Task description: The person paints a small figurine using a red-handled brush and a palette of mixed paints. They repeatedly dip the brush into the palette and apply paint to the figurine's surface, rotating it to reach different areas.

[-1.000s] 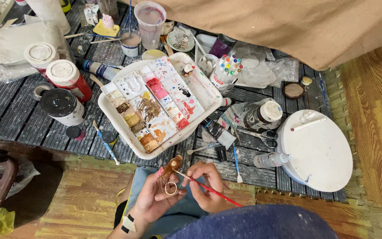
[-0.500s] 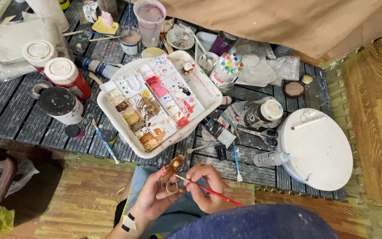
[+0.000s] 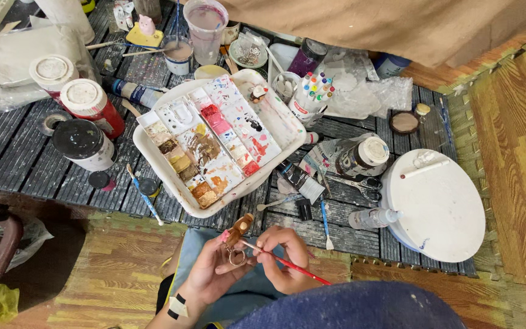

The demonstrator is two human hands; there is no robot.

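While pinched in the left hand (image 3: 211, 274), small brown figurine keychain (image 3: 238, 228), ring dangling.

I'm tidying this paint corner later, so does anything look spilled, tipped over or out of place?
A small clear plastic bottle lies on its side beside the round white board. Loose brushes, such as the blue-handled brush, and metal scissors are scattered on the dark slatted mat. No fresh spill shows.

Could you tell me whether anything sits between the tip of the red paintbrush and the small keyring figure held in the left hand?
Nothing visible does. The left hand holds the small keyring figure, and the right hand holds the red paintbrush with its tip right at the figure. The paint palette tray lies beyond, on the mat.
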